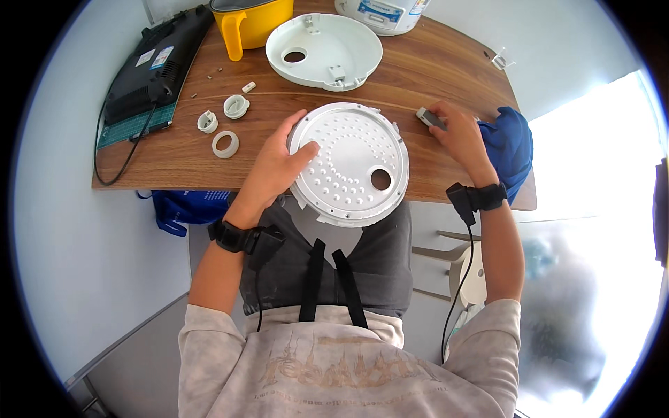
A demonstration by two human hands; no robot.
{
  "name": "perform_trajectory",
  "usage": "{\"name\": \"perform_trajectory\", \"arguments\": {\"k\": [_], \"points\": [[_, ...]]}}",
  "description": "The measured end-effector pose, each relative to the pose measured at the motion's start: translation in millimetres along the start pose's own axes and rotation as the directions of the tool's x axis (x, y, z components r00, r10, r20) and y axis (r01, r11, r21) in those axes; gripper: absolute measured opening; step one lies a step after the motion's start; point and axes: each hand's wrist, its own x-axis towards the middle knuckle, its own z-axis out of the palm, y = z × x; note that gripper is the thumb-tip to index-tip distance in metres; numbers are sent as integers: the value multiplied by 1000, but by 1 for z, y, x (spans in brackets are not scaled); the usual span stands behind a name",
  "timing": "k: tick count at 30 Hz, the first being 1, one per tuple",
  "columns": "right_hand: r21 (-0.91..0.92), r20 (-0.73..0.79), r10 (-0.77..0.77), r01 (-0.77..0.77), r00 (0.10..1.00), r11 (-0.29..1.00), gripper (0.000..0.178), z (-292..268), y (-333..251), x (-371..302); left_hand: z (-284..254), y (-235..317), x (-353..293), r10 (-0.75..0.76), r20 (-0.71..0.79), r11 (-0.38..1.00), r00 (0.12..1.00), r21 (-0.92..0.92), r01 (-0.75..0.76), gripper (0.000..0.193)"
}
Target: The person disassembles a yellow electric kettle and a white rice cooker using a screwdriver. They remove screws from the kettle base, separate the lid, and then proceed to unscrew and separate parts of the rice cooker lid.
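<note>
My left hand (pixel 282 164) holds a round, silvery dimpled lid plate (pixel 348 150) by its left edge, thumb on top and fingers along the rim. The plate has one round hole at its lower right, and its near part overhangs the table's front edge above my lap. To the right, my right hand (pixel 456 132) is closed around a small grey-and-white block-like object (pixel 431 118) at the tabletop; its far end is hidden by my fingers. Beyond the plate, a white round lid shell (pixel 355 45) lies hollow side up.
Left on the wooden table (pixel 411 76) are a white ring (pixel 225 144), two white caps (pixel 236 106), a small white piece (pixel 249 87) and tiny bits. Behind stand a yellow container (pixel 258 24) and white tub (pixel 383 14). A black device (pixel 150 76) lies left, blue cloth (pixel 512 150) right.
</note>
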Motion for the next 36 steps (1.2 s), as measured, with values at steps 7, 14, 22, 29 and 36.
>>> {"name": "perform_trajectory", "arguments": {"k": [7, 14, 22, 29, 36], "points": [[-66, -117, -80, 72, 990, 995, 25, -7, -50, -16, 0, -2, 0, 19, -12, 1000, 1000, 11, -19, 65], [-97, 37, -160, 163, 986, 982, 31, 4, -68, -26, 0, -2, 1, 25, -13, 999, 1000, 30, -25, 65], [16, 36, -239, 238, 970, 971, 19, 17, -60, -22, 0, -4, 2, 17, -16, 999, 1000, 31, -16, 65], [135, -26, -215, 216, 976, 967, 11, 21, -58, -21, 3, 2, -1, 3, -19, 1000, 1000, 24, -3, 65], [137, 30, -155, 150, 987, 979, 11, 10, -62, -23, 1, 0, -1, -2, -23, 1000, 1000, 30, 2, 64]]}}
